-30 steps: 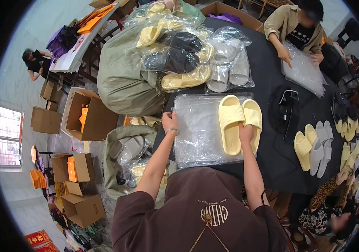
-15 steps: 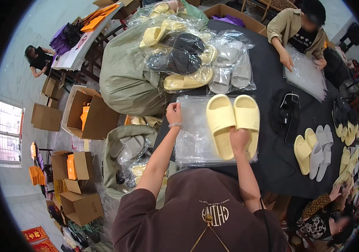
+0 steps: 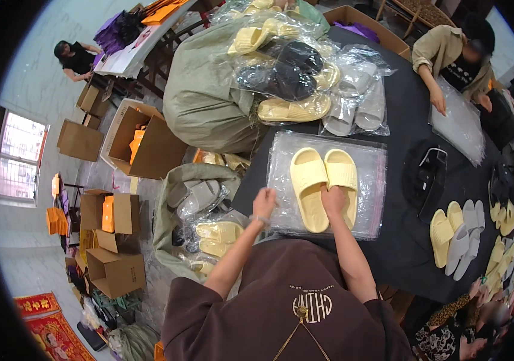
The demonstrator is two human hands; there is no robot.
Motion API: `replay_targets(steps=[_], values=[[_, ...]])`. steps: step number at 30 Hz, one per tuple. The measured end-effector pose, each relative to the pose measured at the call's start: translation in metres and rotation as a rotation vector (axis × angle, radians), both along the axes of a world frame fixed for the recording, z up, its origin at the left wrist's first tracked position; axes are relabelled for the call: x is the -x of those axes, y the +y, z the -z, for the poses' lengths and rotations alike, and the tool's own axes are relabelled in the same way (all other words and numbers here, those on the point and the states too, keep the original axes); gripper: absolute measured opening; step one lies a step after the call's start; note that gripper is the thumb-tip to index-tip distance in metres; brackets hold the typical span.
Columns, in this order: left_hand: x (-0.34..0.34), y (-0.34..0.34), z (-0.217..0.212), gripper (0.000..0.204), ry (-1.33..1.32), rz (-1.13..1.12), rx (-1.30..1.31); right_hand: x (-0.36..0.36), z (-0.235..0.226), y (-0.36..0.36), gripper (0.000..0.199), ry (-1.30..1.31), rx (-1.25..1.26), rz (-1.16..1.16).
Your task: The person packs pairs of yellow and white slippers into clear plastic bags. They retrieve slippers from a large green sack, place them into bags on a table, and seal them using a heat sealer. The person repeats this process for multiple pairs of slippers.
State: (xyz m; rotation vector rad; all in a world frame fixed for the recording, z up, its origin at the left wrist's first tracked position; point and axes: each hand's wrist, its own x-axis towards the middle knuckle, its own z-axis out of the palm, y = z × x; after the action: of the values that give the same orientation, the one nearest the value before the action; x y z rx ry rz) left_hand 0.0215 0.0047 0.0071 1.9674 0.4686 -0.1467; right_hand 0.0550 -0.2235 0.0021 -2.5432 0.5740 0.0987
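Note:
A pair of pale yellow slide sandals [image 3: 309, 168] is in my right hand [image 3: 333, 202], whose fingers reach into the foot openings and close on both sandals. The pair is over the middle of a stack of clear plastic bags [image 3: 368, 198] on the black-covered table. I cannot tell whether it touches the top bag. My left hand [image 3: 264, 203] is at the stack's left edge with its fingers curled together. Whatever those fingers may pinch is hidden and slightly blurred.
Bagged yellow, black and grey slides [image 3: 296, 72] are heaped beyond the stack, beside a green sack [image 3: 206, 102]. Another open sack [image 3: 170, 234] of bagged slides stands left. Rightward are a black device [image 3: 432, 180] and loose slides [image 3: 458, 237]. Across the table a person handles bags [image 3: 458, 120].
My right hand has carried the yellow slides left, from the stack's right side to its middle. My left hand has come nearer to me along the stack's left edge. The whole view has shifted.

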Motion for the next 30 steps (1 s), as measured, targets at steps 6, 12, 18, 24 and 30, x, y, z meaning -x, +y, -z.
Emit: replay_targets(steps=[6,12,18,24,30], values=[[0.072,-0.008,-0.029,0.025,0.164,-0.031,0.025,0.006,-0.01,0.008,0.044,-0.027,0.024,-0.051],[0.088,0.001,-0.007,0.028,0.196,-0.11,0.131,0.006,-0.018,0.01,0.046,0.037,0.095,-0.069],[0.085,0.019,0.036,0.031,0.351,-0.073,0.22,0.007,-0.028,0.012,0.044,0.059,-0.033,-0.076],[0.087,0.017,-0.01,0.03,0.085,-0.061,-0.304,0.0,-0.034,0.007,0.055,0.093,0.004,-0.077],[0.039,0.027,-0.058,0.064,-0.297,0.408,-0.665,0.019,-0.085,0.042,0.046,-0.202,-0.036,-0.175]])
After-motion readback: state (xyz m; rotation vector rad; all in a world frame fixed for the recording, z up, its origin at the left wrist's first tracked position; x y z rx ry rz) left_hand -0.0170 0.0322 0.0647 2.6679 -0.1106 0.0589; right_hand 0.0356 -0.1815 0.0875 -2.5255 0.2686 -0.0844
